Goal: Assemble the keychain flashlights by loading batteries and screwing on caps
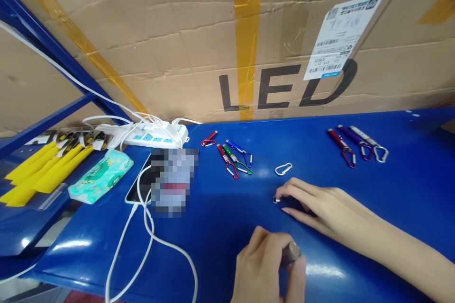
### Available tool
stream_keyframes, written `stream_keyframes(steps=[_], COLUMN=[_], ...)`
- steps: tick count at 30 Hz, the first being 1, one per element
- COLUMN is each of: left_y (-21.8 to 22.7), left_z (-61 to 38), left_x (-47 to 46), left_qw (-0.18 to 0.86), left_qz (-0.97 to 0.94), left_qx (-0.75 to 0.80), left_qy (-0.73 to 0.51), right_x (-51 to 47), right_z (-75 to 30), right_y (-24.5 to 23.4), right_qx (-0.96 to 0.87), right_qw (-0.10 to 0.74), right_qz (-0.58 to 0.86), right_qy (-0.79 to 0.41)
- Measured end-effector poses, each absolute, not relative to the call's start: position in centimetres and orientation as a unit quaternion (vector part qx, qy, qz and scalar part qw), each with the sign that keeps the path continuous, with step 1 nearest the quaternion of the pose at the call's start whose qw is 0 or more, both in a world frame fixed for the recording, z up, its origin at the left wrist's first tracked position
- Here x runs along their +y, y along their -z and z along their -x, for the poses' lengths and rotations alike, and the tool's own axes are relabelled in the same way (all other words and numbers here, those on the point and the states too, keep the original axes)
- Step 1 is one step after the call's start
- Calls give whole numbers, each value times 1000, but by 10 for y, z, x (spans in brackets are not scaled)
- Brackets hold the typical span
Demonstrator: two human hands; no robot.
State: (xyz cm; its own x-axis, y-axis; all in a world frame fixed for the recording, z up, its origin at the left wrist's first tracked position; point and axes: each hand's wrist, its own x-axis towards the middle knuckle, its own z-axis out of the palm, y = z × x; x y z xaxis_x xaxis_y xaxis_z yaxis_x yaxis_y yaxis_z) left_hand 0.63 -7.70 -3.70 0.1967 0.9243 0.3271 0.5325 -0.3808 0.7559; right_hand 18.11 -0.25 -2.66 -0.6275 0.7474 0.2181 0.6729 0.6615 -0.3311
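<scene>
My left hand [261, 265] is at the bottom middle, its fingers closed round a short grey metal cylinder [291, 253]; only one end of the cylinder shows, the rest hidden in the grip. To its upper right, my right hand [320, 206] reaches low over the blue table. A fingertip of it touches a small shiny metal piece [275, 200] lying there, while the thumb stays apart. Just beyond the right fingers lies a loose silver carabiner [283, 169]. My right fingers partly cover the small metal piece, so its kind is unclear.
Slim tube-shaped keychain lights with carabiners lie in a left group [229, 154] and a right group [350, 142]. Leftward are a phone [138, 187], white cables [194, 270], a tissue pack [101, 177], a power strip [156, 137] and yellow-handled tools [59, 165]. A cardboard box [192, 57] stands behind.
</scene>
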Motion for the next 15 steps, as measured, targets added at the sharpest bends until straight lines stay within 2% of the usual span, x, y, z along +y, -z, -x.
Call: stream_keyframes(steps=[8,15], left_y=[36,35], left_z=[-6,-8], left_x=[-78,-78], left_qw=[254,248], left_qz=[-733,-729], left_qx=[502,510], left_qy=[-382,-384], right_x=[-2,-4], right_z=[-181,-178], right_y=[25,26], right_qx=[-914,-914], right_qw=[157,167], right_qz=[371,365], right_qy=[-44,-64])
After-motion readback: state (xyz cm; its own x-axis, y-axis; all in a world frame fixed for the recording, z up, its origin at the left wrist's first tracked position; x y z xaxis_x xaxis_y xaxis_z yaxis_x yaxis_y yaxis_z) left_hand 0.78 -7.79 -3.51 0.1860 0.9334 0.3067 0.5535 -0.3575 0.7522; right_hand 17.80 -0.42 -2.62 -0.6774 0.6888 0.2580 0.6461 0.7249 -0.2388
